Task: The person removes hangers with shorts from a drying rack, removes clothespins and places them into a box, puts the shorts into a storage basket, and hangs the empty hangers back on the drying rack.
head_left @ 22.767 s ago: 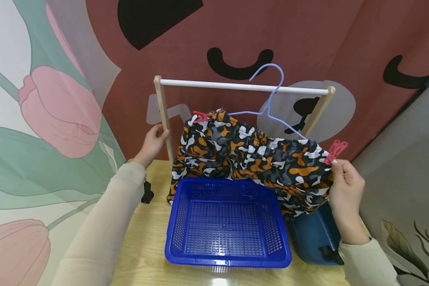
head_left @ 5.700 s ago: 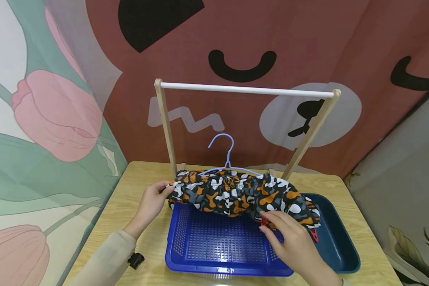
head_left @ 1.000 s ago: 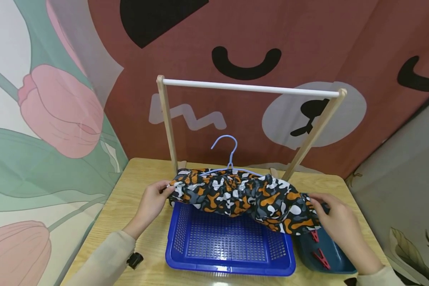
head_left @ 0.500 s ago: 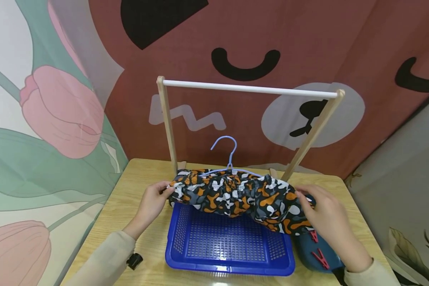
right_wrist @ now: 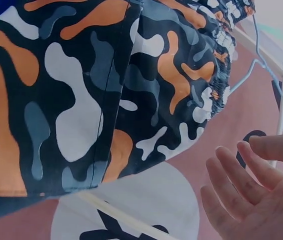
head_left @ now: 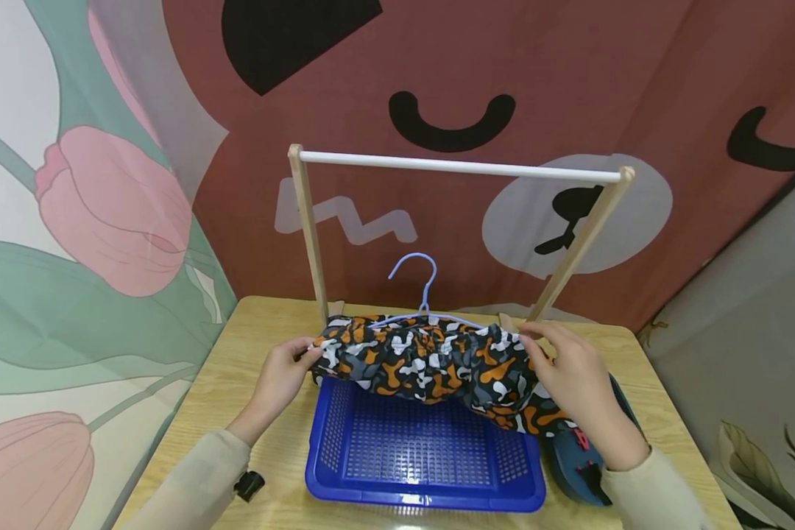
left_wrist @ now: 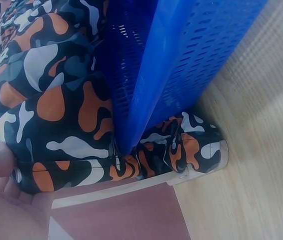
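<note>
Camouflage shorts (head_left: 397,361) in black, orange, white and grey lie bunched over the back of a blue mesh basket (head_left: 424,500). A lilac hanger (head_left: 429,283) has its lower bar behind their waistband, its hook standing up. My left hand (head_left: 281,379) pinches the shorts' left edge, thumb above and fingers beneath in the left wrist view. My right hand (head_left: 573,375) is at the right end of the waistband. In the right wrist view its fingers (right_wrist: 231,180) are loosely bent and apart from the cloth. Part of the shorts is hidden behind the basket.
A wooden rack with a white rail (head_left: 457,167) stands behind the shorts. Red clothespins (head_left: 581,439) lie in a dark teal tray (head_left: 563,471), partly hidden by my right arm. A small black object (head_left: 249,485) sits near my left sleeve.
Over the last second my right hand moved left and up along the shorts to the waistband. Earlier, red clothespins gripped the raised waistband; now they are in the tray. My left hand stays put lately.
</note>
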The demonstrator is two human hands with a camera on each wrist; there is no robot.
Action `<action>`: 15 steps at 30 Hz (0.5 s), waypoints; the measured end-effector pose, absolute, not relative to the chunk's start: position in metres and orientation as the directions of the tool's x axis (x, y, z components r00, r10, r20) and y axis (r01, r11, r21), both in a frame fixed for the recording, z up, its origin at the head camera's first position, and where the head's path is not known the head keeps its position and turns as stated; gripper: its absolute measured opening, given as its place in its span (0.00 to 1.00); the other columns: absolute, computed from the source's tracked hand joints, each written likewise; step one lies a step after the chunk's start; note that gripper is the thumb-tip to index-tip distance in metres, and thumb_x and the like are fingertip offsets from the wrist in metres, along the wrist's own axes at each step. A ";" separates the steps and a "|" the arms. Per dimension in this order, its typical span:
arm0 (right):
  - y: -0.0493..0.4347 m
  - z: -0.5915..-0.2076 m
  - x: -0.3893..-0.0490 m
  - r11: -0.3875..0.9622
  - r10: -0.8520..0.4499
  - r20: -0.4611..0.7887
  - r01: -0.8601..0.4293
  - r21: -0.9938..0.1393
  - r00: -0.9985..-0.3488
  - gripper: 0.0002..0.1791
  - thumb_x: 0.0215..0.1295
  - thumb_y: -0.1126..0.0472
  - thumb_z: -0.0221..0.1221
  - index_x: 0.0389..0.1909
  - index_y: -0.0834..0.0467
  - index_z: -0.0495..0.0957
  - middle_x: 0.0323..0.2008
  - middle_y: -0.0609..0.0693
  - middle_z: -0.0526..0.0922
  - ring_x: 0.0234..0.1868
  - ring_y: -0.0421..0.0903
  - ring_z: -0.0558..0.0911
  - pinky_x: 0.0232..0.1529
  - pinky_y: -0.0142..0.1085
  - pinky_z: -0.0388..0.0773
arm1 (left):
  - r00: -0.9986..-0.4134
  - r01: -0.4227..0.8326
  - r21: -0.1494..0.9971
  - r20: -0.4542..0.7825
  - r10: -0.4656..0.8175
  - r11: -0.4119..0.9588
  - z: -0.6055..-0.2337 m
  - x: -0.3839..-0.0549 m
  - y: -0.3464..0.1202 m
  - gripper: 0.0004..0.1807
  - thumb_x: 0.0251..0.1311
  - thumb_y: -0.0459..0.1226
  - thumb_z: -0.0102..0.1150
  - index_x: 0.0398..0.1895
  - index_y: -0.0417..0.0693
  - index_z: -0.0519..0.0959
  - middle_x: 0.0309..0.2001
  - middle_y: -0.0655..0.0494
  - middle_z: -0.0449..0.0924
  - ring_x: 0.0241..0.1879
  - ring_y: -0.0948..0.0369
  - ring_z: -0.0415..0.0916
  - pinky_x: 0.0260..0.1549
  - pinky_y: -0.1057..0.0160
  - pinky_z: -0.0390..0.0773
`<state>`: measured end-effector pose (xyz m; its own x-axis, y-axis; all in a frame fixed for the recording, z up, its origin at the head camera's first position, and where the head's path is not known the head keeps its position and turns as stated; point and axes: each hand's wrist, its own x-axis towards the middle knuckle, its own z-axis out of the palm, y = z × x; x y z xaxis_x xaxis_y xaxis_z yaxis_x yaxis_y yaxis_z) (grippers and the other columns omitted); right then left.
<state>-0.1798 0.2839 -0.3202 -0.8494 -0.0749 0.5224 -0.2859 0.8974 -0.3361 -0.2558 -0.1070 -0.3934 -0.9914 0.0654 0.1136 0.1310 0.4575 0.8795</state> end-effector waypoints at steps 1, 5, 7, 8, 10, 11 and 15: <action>0.284 -0.322 -0.182 0.894 -0.078 0.522 -0.292 -0.340 -0.849 0.12 0.64 0.65 0.65 0.49 0.59 0.84 0.39 0.54 0.85 0.33 0.51 0.82 0.27 0.43 0.72 | -0.991 0.130 0.880 0.113 0.066 0.457 -0.393 -0.255 -0.107 0.07 0.68 0.30 0.58 0.39 0.34 0.84 0.37 0.48 0.83 0.33 0.58 0.72 0.30 0.66 0.71; 0.283 -0.326 -0.191 0.882 -0.089 0.484 -0.294 -0.368 -0.871 0.13 0.66 0.64 0.64 0.51 0.59 0.83 0.37 0.52 0.84 0.34 0.51 0.81 0.28 0.45 0.74 | -0.992 0.127 0.884 0.109 0.066 0.451 -0.393 -0.255 -0.108 0.07 0.68 0.30 0.57 0.40 0.34 0.84 0.37 0.47 0.83 0.33 0.58 0.72 0.30 0.66 0.71; 0.282 -0.327 -0.195 0.878 -0.083 0.438 -0.273 -0.393 -0.895 0.14 0.68 0.62 0.63 0.53 0.58 0.82 0.39 0.52 0.83 0.36 0.52 0.81 0.31 0.47 0.75 | -0.993 0.119 0.885 0.102 0.062 0.450 -0.393 -0.254 -0.107 0.07 0.68 0.30 0.57 0.40 0.34 0.84 0.37 0.48 0.83 0.33 0.58 0.72 0.30 0.66 0.71; 0.282 -0.327 -0.196 0.876 -0.080 0.409 -0.260 -0.405 -0.909 0.15 0.68 0.61 0.63 0.54 0.59 0.82 0.41 0.54 0.83 0.38 0.53 0.81 0.33 0.49 0.76 | -0.993 0.116 0.885 0.100 0.061 0.450 -0.393 -0.254 -0.107 0.07 0.68 0.30 0.57 0.40 0.34 0.84 0.37 0.48 0.83 0.33 0.58 0.72 0.30 0.67 0.72; 0.281 -0.327 -0.198 0.877 -0.072 0.343 -0.223 -0.425 -0.937 0.18 0.70 0.59 0.61 0.58 0.59 0.80 0.46 0.56 0.83 0.42 0.55 0.82 0.35 0.50 0.77 | -0.994 0.112 0.885 0.097 0.057 0.452 -0.393 -0.254 -0.107 0.07 0.68 0.30 0.57 0.40 0.34 0.84 0.37 0.48 0.83 0.33 0.59 0.72 0.30 0.66 0.71; 0.281 -0.327 -0.199 0.879 -0.069 0.311 -0.206 -0.431 -0.948 0.19 0.70 0.58 0.61 0.59 0.58 0.79 0.48 0.57 0.83 0.43 0.56 0.82 0.36 0.51 0.78 | -0.994 0.111 0.885 0.096 0.056 0.452 -0.393 -0.254 -0.107 0.07 0.68 0.30 0.57 0.40 0.34 0.84 0.36 0.48 0.83 0.33 0.59 0.72 0.29 0.66 0.71; 0.280 -0.328 -0.203 0.889 -0.071 0.222 -0.162 -0.427 -0.972 0.23 0.70 0.57 0.61 0.64 0.59 0.75 0.53 0.59 0.82 0.44 0.56 0.83 0.34 0.49 0.78 | -0.994 0.113 0.887 0.099 0.054 0.447 -0.392 -0.255 -0.106 0.07 0.68 0.30 0.58 0.40 0.34 0.84 0.36 0.48 0.83 0.33 0.58 0.72 0.29 0.67 0.71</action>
<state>-0.2035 0.2803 -0.3279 -0.9724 -0.0710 0.2220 -0.1625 0.8895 -0.4272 -0.2551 -0.1060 -0.3924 -0.9936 0.0541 0.0993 0.1130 0.4470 0.8874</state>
